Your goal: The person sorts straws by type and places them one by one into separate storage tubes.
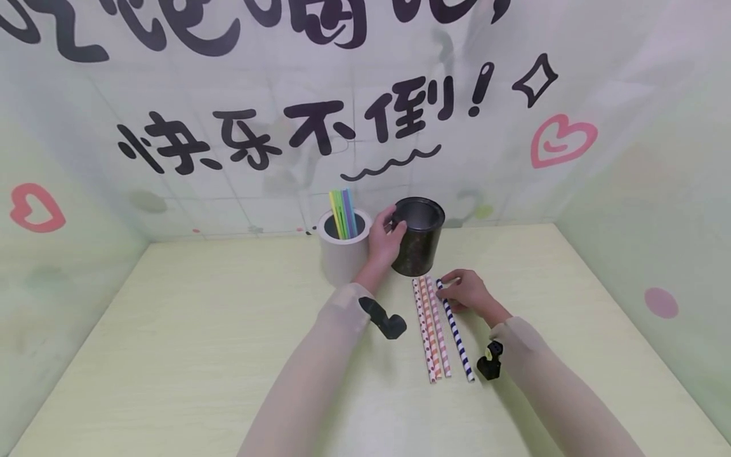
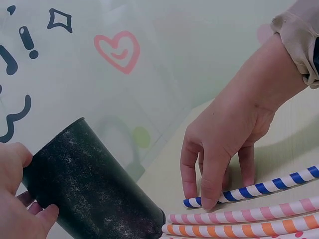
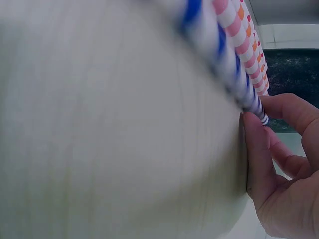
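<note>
My left hand [image 1: 387, 238] holds the left side of a black cylindrical pot [image 1: 418, 251] near its rim. In the left wrist view the pot [image 2: 89, 184] appears tilted, with the fingers and thumb [image 2: 47, 219] at its edge. To the right, my right hand [image 1: 469, 292] pinches the far end of a blue-and-white striped paper straw [image 1: 457, 333]. The right wrist view has that straw [image 3: 238, 74] between thumb and fingertips. Beside it lie a pink-striped straw [image 1: 438, 327], an orange-striped straw [image 1: 431, 330] and a red-dotted straw [image 1: 423, 330].
A light grey pot [image 1: 342, 260] with several thin coloured sticks [image 1: 344, 216] stands left of the black pot. Behind both hangs a printed wall sheet [image 1: 274, 197]. The pale wooden table [image 1: 188, 343] runs between side sheets.
</note>
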{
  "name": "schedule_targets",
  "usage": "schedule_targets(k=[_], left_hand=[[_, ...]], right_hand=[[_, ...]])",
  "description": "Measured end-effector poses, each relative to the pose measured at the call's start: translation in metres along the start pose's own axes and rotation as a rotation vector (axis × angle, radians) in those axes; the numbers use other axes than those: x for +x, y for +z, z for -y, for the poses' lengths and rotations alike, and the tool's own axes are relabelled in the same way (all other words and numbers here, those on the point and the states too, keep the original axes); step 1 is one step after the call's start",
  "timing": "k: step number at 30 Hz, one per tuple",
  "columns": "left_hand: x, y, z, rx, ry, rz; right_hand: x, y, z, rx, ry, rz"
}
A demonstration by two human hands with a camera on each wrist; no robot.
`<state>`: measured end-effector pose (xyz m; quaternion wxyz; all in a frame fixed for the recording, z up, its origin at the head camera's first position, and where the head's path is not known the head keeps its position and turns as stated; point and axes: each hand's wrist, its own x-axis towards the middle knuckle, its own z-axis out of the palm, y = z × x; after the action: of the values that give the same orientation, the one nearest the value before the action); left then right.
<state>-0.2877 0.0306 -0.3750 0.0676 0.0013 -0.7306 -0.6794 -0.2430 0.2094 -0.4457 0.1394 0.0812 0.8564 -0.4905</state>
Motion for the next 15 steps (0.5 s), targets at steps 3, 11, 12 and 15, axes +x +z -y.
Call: schedule_targets(k=[3, 11, 12, 15], left_hand=[[-0.0001, -0.0006, -0.0004, 0.003, 0.001, 0.001], [-0.0015, -0.0011, -0.0015, -0.004, 0.004, 0.001], [-0.0016, -0.0012, -0.0016, -0.004, 0.004, 0.003], [-0.0012, -0.0012, -0.0016, -0.006, 0.004, 0.006]], right_hand=[[0.0007, 0.0015, 0.0001, -0.017, 0.004, -0.027], [-0.0005, 0.0007, 0.0016, 0.013, 0.016, -0.028], [-0.0009, -0.0001, 0.0023, 0.016, 0.019, -0.027], [-0.0011, -0.0022, 0.0044, 0.024, 0.036, -0.024]])
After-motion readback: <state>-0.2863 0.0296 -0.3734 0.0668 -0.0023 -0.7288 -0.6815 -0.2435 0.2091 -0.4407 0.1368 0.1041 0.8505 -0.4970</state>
